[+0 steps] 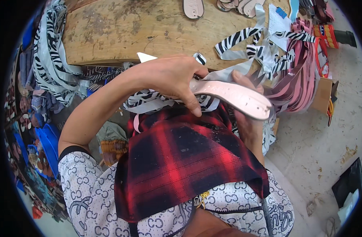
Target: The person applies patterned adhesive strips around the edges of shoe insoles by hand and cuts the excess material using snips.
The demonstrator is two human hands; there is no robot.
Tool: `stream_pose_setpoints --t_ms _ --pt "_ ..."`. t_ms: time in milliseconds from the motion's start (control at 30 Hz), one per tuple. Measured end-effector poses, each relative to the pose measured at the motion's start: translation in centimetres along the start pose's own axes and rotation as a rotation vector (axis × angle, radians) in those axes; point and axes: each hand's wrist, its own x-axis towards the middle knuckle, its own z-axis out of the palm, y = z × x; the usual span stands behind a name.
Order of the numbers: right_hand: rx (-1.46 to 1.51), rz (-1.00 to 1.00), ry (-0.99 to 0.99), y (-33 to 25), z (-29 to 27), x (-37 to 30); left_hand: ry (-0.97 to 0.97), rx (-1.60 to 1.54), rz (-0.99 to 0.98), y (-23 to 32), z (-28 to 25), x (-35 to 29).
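Observation:
A pale pink shoe insole point(240, 97) with a dark edge and small holes near its rounded end is held tilted above my lap. My left hand point(175, 77) is closed round its narrower end, thumb below and fingers over the top. Behind the insole's far side, my right hand point(250, 83) has its fingers curled on a zebra-print strip point(228, 74), whose whitish back shows along the insole. Part of the right hand is hidden by the insole and slightly blurred. More zebra-print strips point(149, 102) lie bunched across my lap, beyond a red and black checked cloth point(173, 158).
The worn wooden table point(121, 31) curves ahead, bearing another pink insole point(193, 8) and loose zebra strips point(244, 39). Bundled zebra strips point(50, 51) hang at its left. Pink strips point(297, 79) hang at the right, near a cardboard box point(322, 94) and dark bottle point(344, 38).

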Motion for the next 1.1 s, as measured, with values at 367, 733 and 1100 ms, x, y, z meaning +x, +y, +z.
stream_pose_setpoints --t_ms 367,733,1100 --pt "-0.027 -0.275 -0.502 0.8 -0.6 2.6 0.402 -0.387 -0.010 -3.2 3.6 0.6" --pt "-0.120 -0.409 -0.440 0.9 1.8 1.8 0.433 -0.824 0.258 0.0 4.8 1.0" --pt "-0.334 -0.243 -0.278 -0.5 -0.3 7.3 0.182 -0.987 0.159 -1.5 6.5 1.0"
